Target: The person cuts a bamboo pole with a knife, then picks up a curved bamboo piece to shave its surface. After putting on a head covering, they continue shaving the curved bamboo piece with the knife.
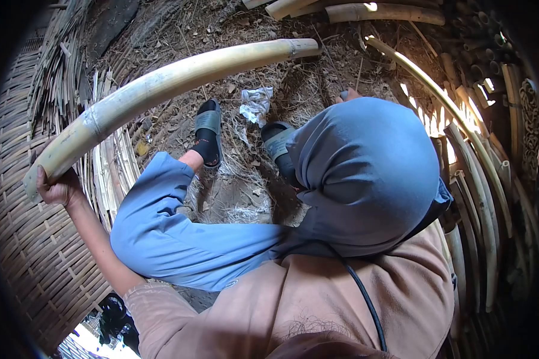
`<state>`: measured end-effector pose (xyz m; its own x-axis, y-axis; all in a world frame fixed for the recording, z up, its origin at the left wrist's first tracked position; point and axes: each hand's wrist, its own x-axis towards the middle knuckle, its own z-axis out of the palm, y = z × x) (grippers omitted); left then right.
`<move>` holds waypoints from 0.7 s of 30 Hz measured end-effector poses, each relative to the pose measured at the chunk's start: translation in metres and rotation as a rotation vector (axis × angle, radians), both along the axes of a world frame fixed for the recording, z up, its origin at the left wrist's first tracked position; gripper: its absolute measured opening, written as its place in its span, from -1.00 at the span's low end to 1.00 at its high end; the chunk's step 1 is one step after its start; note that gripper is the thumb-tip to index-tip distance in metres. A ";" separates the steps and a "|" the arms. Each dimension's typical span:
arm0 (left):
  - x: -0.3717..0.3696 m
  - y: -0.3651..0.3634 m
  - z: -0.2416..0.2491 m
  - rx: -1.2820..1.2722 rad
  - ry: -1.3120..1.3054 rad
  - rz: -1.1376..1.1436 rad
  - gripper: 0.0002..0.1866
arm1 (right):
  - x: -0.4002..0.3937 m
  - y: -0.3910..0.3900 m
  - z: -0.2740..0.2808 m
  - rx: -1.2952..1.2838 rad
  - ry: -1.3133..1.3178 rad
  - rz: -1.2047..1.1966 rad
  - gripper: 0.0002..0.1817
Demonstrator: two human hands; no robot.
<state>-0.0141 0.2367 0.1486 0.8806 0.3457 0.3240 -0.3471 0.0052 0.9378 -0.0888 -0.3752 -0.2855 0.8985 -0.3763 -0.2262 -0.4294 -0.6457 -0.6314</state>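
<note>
A thick, pale bamboo pole [162, 87] with visible nodes curves across the upper left in this wide view. My left hand [63, 186] grips its near end, thumb and fingers wrapped around it. The far end rests near the dirt ground, ahead of my feet. Past my raised right knee [371, 161] only a little of my right hand [353, 94] shows, closed beside a small grey piece. The knee hides most of that hand and whatever it holds.
A woven bamboo panel [36, 257] and thin split strips [111, 173] lie on the left. Crumpled white plastic [256, 105] sits between my sandalled feet. Bamboo lengths [475, 203] line the right side, with more poles [386, 13] at the top.
</note>
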 end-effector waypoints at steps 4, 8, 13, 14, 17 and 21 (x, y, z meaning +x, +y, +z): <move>0.014 0.001 -0.010 -0.058 0.104 0.240 -0.57 | 0.010 0.049 0.046 0.092 -0.119 0.050 -0.67; 0.031 0.031 -0.020 -0.118 0.281 0.394 -0.65 | 0.023 0.084 0.086 0.150 -0.207 0.122 -0.66; 0.012 0.058 -0.004 -0.138 0.249 0.020 -0.59 | 0.019 0.080 0.103 0.141 -0.207 0.186 -0.65; 0.010 0.066 -0.002 -0.102 0.217 -0.024 -0.55 | 0.014 0.072 0.090 0.110 -0.177 0.141 -0.65; -0.010 0.028 0.016 0.144 0.097 -0.022 -0.48 | 0.004 0.055 0.079 0.069 -0.111 0.074 -0.64; -0.024 -0.004 0.022 0.212 -0.041 -0.126 -0.32 | -0.001 0.073 0.108 0.097 -0.155 0.160 -0.63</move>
<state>-0.0383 0.2331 0.1704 0.8972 0.1539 0.4139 -0.3939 -0.1447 0.9077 -0.0900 -0.3024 -0.1780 0.9718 -0.2092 -0.1089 -0.2193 -0.6312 -0.7440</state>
